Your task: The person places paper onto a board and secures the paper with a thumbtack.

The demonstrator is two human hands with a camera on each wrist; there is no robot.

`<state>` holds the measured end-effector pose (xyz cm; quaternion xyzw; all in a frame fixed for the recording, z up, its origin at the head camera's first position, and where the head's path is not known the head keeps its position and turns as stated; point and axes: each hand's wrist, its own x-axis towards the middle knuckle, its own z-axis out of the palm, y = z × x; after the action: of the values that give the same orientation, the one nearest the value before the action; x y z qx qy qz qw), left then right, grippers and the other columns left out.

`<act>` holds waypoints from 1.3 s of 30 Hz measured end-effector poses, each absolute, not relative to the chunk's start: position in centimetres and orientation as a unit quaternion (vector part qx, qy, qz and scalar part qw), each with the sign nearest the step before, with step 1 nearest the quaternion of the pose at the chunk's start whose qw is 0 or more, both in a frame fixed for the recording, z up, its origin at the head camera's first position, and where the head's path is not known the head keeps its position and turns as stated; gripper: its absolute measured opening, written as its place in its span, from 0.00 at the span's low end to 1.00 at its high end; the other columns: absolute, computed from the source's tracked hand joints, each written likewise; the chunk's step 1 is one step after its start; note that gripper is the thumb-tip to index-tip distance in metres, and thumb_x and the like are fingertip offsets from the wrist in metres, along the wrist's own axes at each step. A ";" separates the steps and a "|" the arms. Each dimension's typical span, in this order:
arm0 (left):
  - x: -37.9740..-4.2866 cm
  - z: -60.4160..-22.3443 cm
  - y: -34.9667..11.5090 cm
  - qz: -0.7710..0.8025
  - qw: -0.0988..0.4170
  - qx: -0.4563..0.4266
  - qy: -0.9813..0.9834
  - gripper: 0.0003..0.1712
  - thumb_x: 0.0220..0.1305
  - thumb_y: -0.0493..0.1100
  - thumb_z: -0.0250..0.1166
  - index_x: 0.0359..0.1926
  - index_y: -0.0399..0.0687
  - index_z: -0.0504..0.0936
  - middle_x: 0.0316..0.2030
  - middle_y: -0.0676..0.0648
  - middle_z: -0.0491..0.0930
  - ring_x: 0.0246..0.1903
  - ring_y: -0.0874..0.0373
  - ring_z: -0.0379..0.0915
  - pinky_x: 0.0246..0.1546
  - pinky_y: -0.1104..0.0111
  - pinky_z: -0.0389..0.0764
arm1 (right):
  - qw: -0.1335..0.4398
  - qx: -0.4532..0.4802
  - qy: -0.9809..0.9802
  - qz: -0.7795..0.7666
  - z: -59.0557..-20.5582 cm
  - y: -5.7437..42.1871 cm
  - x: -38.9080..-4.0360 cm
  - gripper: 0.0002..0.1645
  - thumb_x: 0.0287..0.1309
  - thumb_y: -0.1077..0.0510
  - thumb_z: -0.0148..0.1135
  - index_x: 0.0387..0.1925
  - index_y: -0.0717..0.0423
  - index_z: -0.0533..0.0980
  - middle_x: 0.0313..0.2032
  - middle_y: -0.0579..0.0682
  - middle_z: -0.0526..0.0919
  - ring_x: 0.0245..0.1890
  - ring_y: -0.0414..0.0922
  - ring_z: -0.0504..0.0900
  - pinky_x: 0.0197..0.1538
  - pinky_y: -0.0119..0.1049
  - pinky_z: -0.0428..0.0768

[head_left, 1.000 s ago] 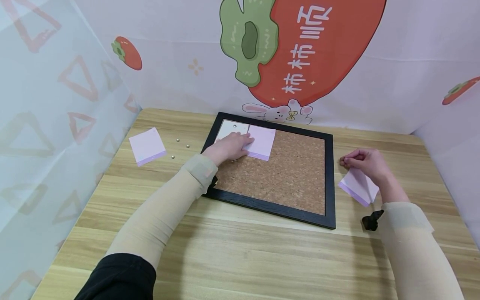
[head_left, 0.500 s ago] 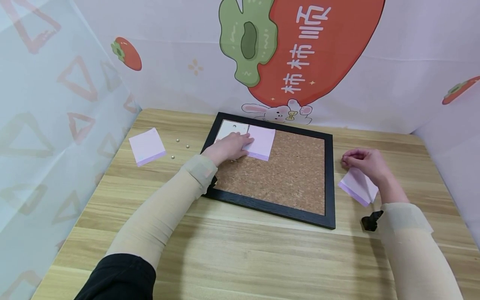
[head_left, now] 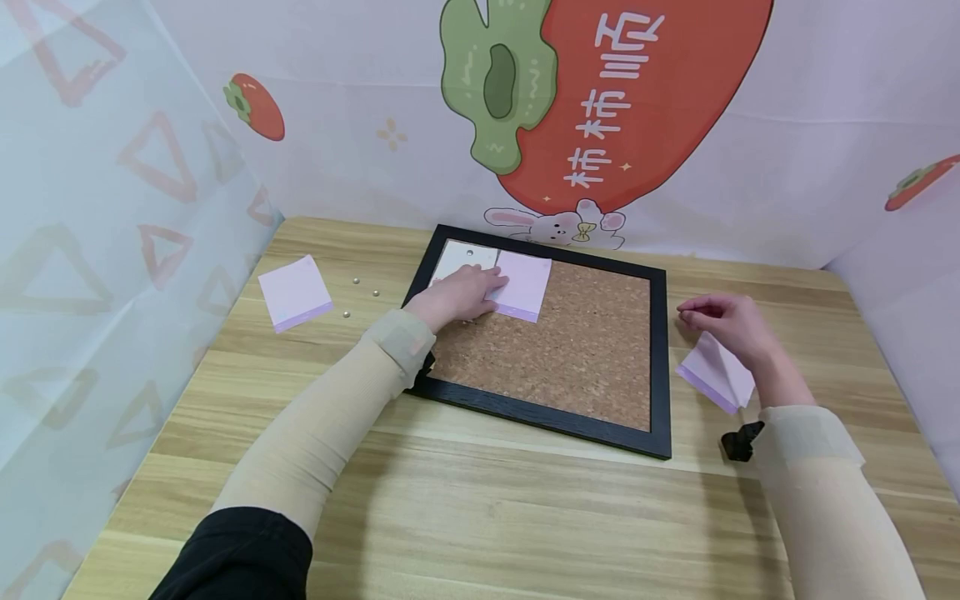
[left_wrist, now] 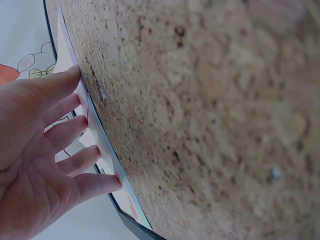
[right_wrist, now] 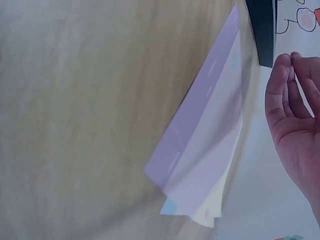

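My left hand [head_left: 465, 293] lies with spread fingers on the cork board [head_left: 570, 350], its fingertips pressing a pale purple note [head_left: 528, 279] and a white note [head_left: 461, 254] beside it. A small round stud [head_left: 469, 252] shows on the white note. In the left wrist view, the thumb and fingers of the left hand [left_wrist: 45, 130] touch the edges of the papers. Right of the board, my right hand [head_left: 731, 325] is low over the table, thumb and fingertips brought together; I cannot tell what is between them. Beneath it lies a stack of purple notes [head_left: 712, 371], also seen as fanned notes [right_wrist: 205, 125].
A black frame [head_left: 658, 350] surrounds the board. Another purple note [head_left: 295, 292] lies at the left of the wooden table [head_left: 480, 517], with several small pearl-like beads [head_left: 376, 293] nearby. A black wrist device [head_left: 741, 442] sits by the right sleeve. A printed backdrop [head_left: 360, 158] stands behind.
My right hand has lifted slightly and shifted a little, its fingertips moving up from the table spot near the frame. The left hand has stayed in place on the notes.
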<state>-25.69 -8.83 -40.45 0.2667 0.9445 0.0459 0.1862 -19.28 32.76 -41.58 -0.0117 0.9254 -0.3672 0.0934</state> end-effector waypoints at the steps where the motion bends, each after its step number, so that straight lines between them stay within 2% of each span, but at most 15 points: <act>1: -25.7 -40.5 -8.8 0.046 0.186 0.267 0.945 0.33 0.75 0.49 0.56 0.77 0.52 0.60 0.78 0.46 0.53 0.77 0.41 0.50 0.78 0.53 0.54 | 0.091 -0.016 0.928 -0.360 -41.5 32.6 -19.3 0.23 0.68 0.47 0.62 0.54 0.60 0.81 0.38 0.32 0.86 0.37 0.25 0.77 0.42 0.21 0.71; 4: -25.7 -40.5 -8.8 0.045 0.183 0.267 0.945 0.33 0.75 0.49 0.56 0.76 0.52 0.60 0.78 0.46 0.54 0.77 0.41 0.50 0.78 0.53 0.54 | 0.085 -0.029 0.932 -0.350 -41.2 32.1 -19.4 0.22 0.67 0.47 0.63 0.53 0.59 0.82 0.40 0.39 0.87 0.37 0.25 0.78 0.43 0.20 0.71; 9: -25.7 -40.6 -8.8 0.044 0.180 0.270 0.945 0.33 0.75 0.49 0.56 0.76 0.51 0.60 0.78 0.46 0.54 0.77 0.41 0.51 0.77 0.53 0.55 | 0.084 -0.043 0.927 -0.363 -40.8 31.2 -19.6 0.24 0.69 0.48 0.60 0.54 0.63 0.81 0.38 0.50 0.90 0.35 0.29 0.84 0.43 0.15 0.70; 12: -25.7 -40.6 -8.9 0.044 0.180 0.270 0.945 0.33 0.75 0.49 0.56 0.76 0.51 0.60 0.78 0.46 0.54 0.77 0.41 0.51 0.77 0.53 0.55 | 0.089 -0.039 0.923 -0.373 -40.5 30.9 -19.8 0.26 0.71 0.47 0.57 0.55 0.65 0.80 0.37 0.47 0.90 0.34 0.30 0.85 0.43 0.13 0.70; 18: -25.8 -40.7 -8.9 0.043 0.181 0.269 0.945 0.33 0.75 0.49 0.56 0.76 0.52 0.60 0.78 0.46 0.54 0.77 0.41 0.51 0.77 0.53 0.55 | 0.098 -0.039 0.895 -0.433 -40.4 30.4 -20.0 0.26 0.74 0.51 0.52 0.55 0.72 0.78 0.34 0.36 0.88 0.34 0.32 0.86 0.42 0.20 0.81; 22: -25.7 -40.7 -8.9 0.040 0.179 0.270 0.945 0.33 0.75 0.49 0.56 0.77 0.52 0.60 0.78 0.46 0.54 0.77 0.41 0.51 0.77 0.53 0.55 | 0.098 -0.033 0.871 -0.480 -40.5 30.3 -20.1 0.25 0.73 0.54 0.55 0.54 0.76 0.76 0.32 0.33 0.88 0.34 0.33 0.87 0.43 0.26 0.85; 25: -25.7 -40.7 -8.8 0.038 0.177 0.271 0.945 0.33 0.75 0.49 0.56 0.77 0.52 0.60 0.78 0.46 0.54 0.77 0.40 0.51 0.77 0.53 0.55 | 0.078 -0.024 0.831 -0.551 -40.6 30.3 -20.2 0.19 0.69 0.61 0.58 0.50 0.77 0.77 0.30 0.37 0.89 0.32 0.35 0.89 0.41 0.28 0.86; 29: -25.7 -40.7 -8.8 0.036 0.175 0.274 0.945 0.33 0.75 0.49 0.56 0.77 0.51 0.60 0.78 0.45 0.55 0.76 0.40 0.51 0.77 0.53 0.56 | 0.054 -0.018 0.756 -0.652 -40.8 30.4 -20.3 0.07 0.63 0.70 0.61 0.40 0.71 0.82 0.28 0.42 0.90 0.29 0.37 0.89 0.37 0.28 0.86; 32: -25.8 -40.7 -8.9 0.038 0.176 0.274 0.945 0.33 0.75 0.49 0.56 0.77 0.51 0.60 0.78 0.45 0.54 0.77 0.40 0.51 0.77 0.53 0.56 | 0.059 -0.010 0.745 -0.664 -40.9 30.5 -20.3 0.07 0.62 0.72 0.61 0.37 0.63 0.84 0.28 0.42 0.90 0.29 0.36 0.89 0.37 0.27 0.85; 35: -25.8 -40.7 -8.9 0.040 0.179 0.272 0.945 0.33 0.75 0.49 0.56 0.77 0.52 0.59 0.78 0.46 0.54 0.77 0.40 0.51 0.77 0.52 0.56 | 0.064 -0.009 0.774 -0.630 -41.0 30.6 -20.3 0.07 0.64 0.70 0.61 0.38 0.64 0.84 0.28 0.39 0.89 0.29 0.34 0.88 0.38 0.25 0.85; 37: -25.8 -40.7 -8.9 0.040 0.180 0.272 0.945 0.33 0.75 0.49 0.56 0.77 0.52 0.59 0.78 0.46 0.54 0.77 0.40 0.50 0.77 0.52 0.56 | 0.063 -0.012 0.800 -0.596 -41.0 30.5 -20.3 0.08 0.65 0.68 0.60 0.42 0.69 0.82 0.29 0.36 0.88 0.30 0.32 0.88 0.39 0.23 0.84; 39: -25.8 -40.7 -8.9 0.041 0.182 0.270 0.945 0.33 0.75 0.50 0.55 0.77 0.52 0.59 0.78 0.46 0.53 0.77 0.41 0.50 0.77 0.52 0.55 | 0.062 -0.018 0.827 -0.558 -41.0 30.4 -20.3 0.13 0.67 0.65 0.60 0.46 0.74 0.79 0.29 0.33 0.87 0.31 0.31 0.87 0.39 0.22 0.84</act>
<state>-25.81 -8.85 -40.71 0.2701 0.9446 0.0409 0.1822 -20.33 30.38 -40.97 -0.0182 0.8274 -0.5578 0.0622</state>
